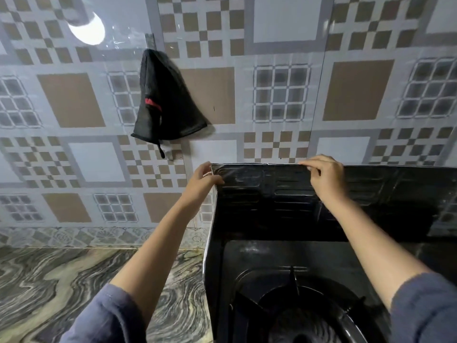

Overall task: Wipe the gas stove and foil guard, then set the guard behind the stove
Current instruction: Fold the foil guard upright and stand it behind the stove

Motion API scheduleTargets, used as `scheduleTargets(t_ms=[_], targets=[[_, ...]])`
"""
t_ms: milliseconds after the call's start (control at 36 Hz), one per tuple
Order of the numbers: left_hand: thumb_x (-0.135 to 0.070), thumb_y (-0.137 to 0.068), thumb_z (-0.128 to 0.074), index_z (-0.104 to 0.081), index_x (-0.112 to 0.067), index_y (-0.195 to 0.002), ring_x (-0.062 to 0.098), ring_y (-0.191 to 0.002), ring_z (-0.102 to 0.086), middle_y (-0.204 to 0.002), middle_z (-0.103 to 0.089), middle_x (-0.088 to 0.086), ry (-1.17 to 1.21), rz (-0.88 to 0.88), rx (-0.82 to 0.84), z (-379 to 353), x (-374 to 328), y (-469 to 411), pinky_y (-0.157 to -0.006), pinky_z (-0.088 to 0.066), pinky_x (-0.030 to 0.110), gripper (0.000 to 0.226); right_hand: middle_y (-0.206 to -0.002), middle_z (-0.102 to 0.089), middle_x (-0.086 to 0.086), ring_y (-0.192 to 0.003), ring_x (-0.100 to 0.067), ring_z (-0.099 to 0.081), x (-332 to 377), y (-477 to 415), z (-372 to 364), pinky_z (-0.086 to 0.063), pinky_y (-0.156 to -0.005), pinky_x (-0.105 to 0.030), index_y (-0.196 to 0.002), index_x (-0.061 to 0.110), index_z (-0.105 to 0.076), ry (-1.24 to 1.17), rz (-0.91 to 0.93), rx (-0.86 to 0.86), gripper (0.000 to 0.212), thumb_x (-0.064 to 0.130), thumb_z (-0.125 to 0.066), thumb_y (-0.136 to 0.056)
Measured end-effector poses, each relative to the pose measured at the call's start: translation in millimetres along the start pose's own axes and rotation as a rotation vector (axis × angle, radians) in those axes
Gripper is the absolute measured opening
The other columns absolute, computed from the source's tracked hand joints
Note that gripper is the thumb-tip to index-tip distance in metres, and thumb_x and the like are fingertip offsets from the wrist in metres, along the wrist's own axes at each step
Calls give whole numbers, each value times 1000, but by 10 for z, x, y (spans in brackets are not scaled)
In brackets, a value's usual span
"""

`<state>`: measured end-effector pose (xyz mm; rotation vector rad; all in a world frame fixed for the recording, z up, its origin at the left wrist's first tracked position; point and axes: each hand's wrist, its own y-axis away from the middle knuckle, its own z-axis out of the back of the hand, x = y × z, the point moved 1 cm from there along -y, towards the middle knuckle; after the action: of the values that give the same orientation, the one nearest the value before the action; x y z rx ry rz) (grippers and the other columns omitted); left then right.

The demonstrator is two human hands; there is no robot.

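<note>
Now, head view only. The left hand (pixel 206 180) pinches the upper left corner of the foil guard (pixel 272 201), thumb in front and fingers curled behind the edge. The right hand (pixel 324 179) pinches the top edge further right, fingertips folded over the rim. The guard stands upright against the tiled wall (pixel 358 90), along the back of the gas stove (pixel 284 305), and one wing is folded forward down the stove's left side. Its lower edge is hidden in shadow, so I cannot tell whether it is fully seated.

Neither hand holds a cloth. The only fabric in sight is a black mitt (pixel 163 100) hanging on the wall, well apart from the stove. The stove top and guard look dark and glossy, but I cannot judge their cleanliness from this.

Judgement: wiping appears finished and placement is in its last stage. What is left is squaring the guard behind the stove and letting go.
</note>
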<state>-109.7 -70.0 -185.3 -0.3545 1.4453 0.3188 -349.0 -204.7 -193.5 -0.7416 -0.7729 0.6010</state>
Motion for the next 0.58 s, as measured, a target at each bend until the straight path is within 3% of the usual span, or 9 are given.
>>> scheduleTargets(t_ms=[56, 111, 222, 333, 444, 500, 583], targets=[[6, -80, -49, -51, -17, -117, 11, -96, -55, -102, -59, -6, 22, -21, 1, 47, 36, -25, -85, -40, 22, 44, -86, -69, -18, -81, -33, -61, -22, -3, -47, -51, -79, -33, -93, -2, -73, -1, -2, -16, 24, -14, -56, -81], [10, -79, -44, -55, -16, -110, 11, -84, -55, -94, -61, -4, 29, -41, 18, 89, 62, -48, -80, -42, 24, 42, -84, -66, -17, -82, -33, -57, -23, -9, -104, -47, -74, -33, -93, -1, -73, 5, -17, -35, 21, -11, -60, -81], [2, -78, -48, -46, -15, -131, 13, -92, -55, -115, -58, 6, -4, -34, 2, 184, 93, -72, -90, -41, 27, 55, -82, -62, -15, -84, -32, -50, 25, -50, -194, -41, -70, -31, -90, 2, -74, 49, -53, -72, 16, -5, -65, -80], [2, -80, -48, -45, -14, -134, 11, -88, -57, -115, -59, 10, -21, -29, -36, 265, 96, -98, -97, -40, 32, 56, -84, -64, -13, -83, -29, -50, 111, -74, -263, -38, -70, -29, -90, 4, -74, 80, -78, -71, 14, 0, -66, -80], [3, -83, -45, -43, -8, -135, 7, -75, -55, -116, -55, 14, -19, -63, -68, 325, 112, -117, -79, -43, 19, 54, -86, -65, -13, -86, -30, -53, 177, -64, -316, -34, -68, -26, -89, 4, -72, 69, -78, -88, 11, 1, -66, -80], [4, -84, -45, -42, -7, -136, 9, -81, -56, -129, -51, 14, -17, -76, -71, 328, 113, -109, -79, -43, 18, 53, -86, -65, -13, -86, -30, -53, 183, -58, -340, -34, -69, -26, -86, 4, -72, 67, -81, -98, 9, 1, -66, -80], [5, -83, -47, -40, -8, -138, 24, -117, -50, -142, -41, 9, -14, -68, -61, 320, 120, -107, -93, -37, 23, 56, -88, -63, -13, -89, -29, -53, 189, -51, -354, -35, -71, -25, -87, 4, -72, 70, -91, -112, 8, 2, -66, -81]])
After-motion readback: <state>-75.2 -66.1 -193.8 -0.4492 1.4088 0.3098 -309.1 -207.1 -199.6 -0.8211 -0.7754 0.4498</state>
